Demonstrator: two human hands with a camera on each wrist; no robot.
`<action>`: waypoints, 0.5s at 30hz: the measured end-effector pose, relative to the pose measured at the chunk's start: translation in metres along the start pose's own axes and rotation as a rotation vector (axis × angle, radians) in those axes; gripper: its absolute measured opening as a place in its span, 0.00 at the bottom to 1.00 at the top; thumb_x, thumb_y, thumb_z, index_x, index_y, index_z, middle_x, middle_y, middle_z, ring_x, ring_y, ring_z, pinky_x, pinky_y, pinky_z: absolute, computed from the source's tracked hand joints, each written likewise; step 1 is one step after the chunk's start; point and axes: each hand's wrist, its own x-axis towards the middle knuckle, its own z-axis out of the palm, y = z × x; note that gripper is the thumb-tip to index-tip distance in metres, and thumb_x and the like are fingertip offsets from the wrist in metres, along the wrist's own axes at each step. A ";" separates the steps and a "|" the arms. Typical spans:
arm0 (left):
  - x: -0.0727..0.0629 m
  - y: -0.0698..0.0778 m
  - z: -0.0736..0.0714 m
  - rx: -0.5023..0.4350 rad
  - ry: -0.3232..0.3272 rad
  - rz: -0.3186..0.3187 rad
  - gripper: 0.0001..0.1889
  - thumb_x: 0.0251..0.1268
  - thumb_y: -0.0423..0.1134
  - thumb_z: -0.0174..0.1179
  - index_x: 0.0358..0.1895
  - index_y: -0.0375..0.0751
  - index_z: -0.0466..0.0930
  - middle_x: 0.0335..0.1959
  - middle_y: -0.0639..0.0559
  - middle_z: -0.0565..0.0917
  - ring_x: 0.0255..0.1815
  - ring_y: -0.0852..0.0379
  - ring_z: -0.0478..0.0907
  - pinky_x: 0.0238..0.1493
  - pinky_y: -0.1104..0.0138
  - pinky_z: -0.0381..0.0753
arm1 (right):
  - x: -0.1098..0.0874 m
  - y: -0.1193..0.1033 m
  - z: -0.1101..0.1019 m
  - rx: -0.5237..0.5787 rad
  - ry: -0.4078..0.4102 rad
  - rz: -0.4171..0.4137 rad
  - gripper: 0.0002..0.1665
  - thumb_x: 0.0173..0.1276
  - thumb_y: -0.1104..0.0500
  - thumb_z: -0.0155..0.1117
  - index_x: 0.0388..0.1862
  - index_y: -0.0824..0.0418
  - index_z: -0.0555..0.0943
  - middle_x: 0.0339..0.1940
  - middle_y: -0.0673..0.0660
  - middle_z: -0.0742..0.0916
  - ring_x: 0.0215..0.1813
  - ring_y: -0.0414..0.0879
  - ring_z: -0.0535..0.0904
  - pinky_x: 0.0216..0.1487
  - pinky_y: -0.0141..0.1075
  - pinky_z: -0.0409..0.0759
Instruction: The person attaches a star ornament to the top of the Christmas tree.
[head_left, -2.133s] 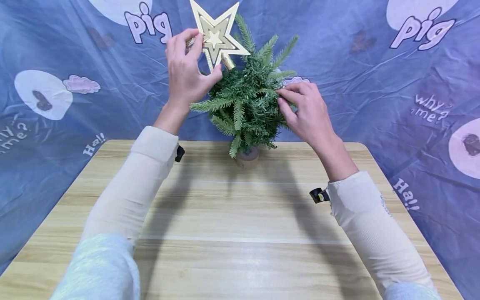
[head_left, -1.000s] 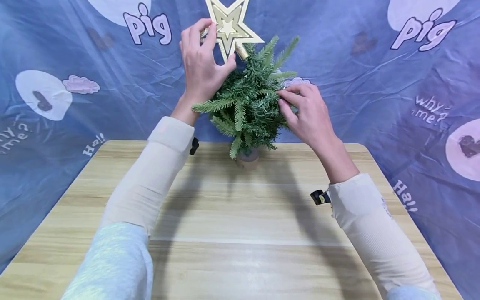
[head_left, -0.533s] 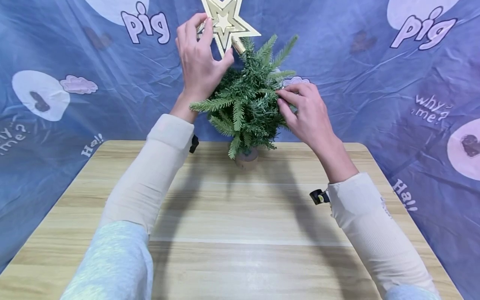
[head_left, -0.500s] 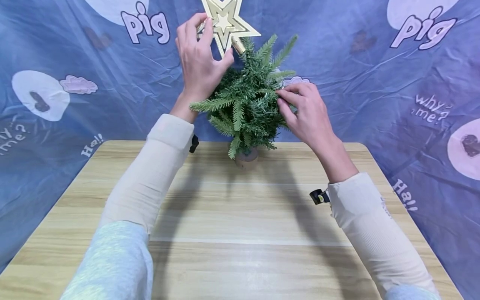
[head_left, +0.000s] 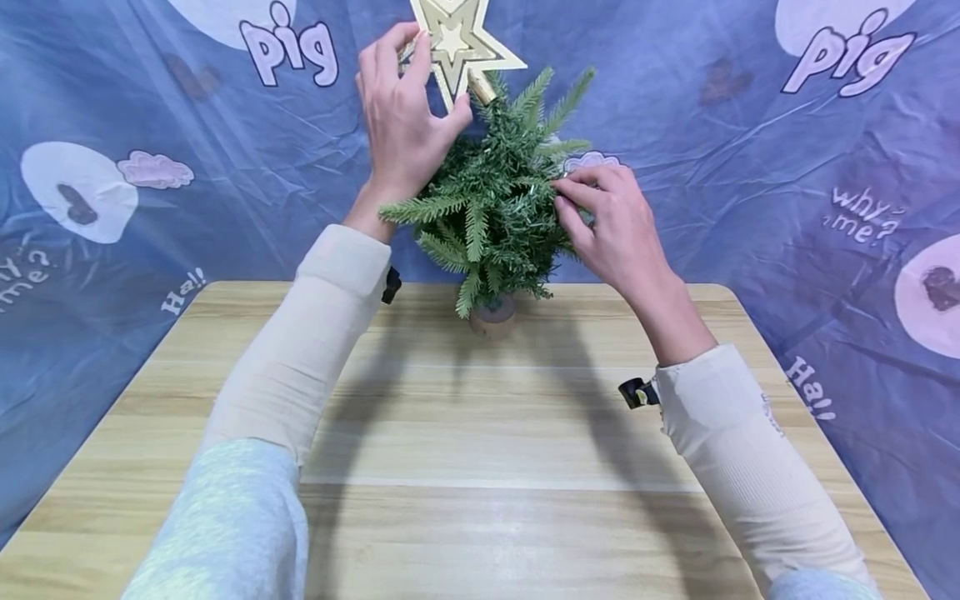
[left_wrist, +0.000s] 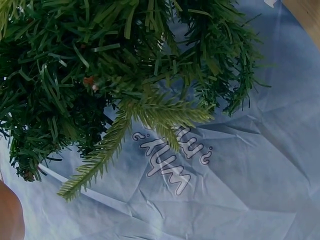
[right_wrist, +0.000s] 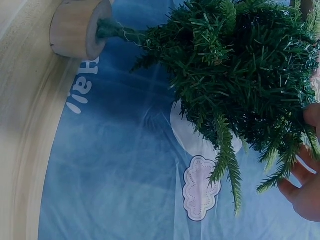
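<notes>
A gold star tree topper (head_left: pixel 452 40) is pinched by my left hand (head_left: pixel 403 125) at its left side, thumb apart near the lower point. The star leans left, and its gold socket (head_left: pixel 482 87) meets the tip of a small artificial Christmas tree (head_left: pixel 502 200). How far the socket sits over the tip cannot be told. On the tree's right side, my right hand (head_left: pixel 618 225) pinches a branch; in the right wrist view, its fingers (right_wrist: pixel 302 172) are among the needles. The left wrist view shows mostly green branches (left_wrist: pixel 135 55); the star is out of it.
The tree stands upright on a round wooden base (head_left: pixel 492 323) near the back edge of a wood-grain table (head_left: pixel 480 433). Close behind hangs a blue printed cloth (head_left: pixel 697 50), which also runs along both sides. Black wrist cameras (head_left: pixel 637 392) stick out from the cuffs.
My left hand has carried the star up and to the right, bringing the socket to the treetop, with small shifts since. The right hand keeps its place on the branch.
</notes>
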 end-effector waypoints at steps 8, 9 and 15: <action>0.002 0.002 0.000 0.026 -0.008 -0.022 0.30 0.60 0.49 0.69 0.64 0.37 0.79 0.67 0.47 0.73 0.67 0.53 0.63 0.69 0.70 0.54 | 0.000 0.000 -0.001 -0.011 -0.005 -0.009 0.17 0.76 0.60 0.60 0.57 0.65 0.85 0.55 0.62 0.85 0.61 0.60 0.73 0.62 0.51 0.71; 0.002 0.002 0.000 0.027 -0.009 -0.021 0.30 0.60 0.49 0.69 0.64 0.37 0.79 0.67 0.47 0.73 0.67 0.53 0.63 0.69 0.70 0.54 | 0.000 0.000 -0.001 -0.012 -0.006 -0.007 0.17 0.76 0.60 0.61 0.57 0.65 0.85 0.55 0.62 0.85 0.61 0.60 0.73 0.62 0.51 0.71; 0.002 0.004 0.002 0.024 -0.021 -0.001 0.31 0.61 0.49 0.68 0.65 0.36 0.78 0.67 0.46 0.74 0.67 0.52 0.64 0.70 0.70 0.52 | 0.000 -0.002 -0.002 -0.017 -0.014 -0.001 0.17 0.76 0.59 0.61 0.58 0.65 0.85 0.56 0.62 0.85 0.61 0.60 0.73 0.63 0.50 0.71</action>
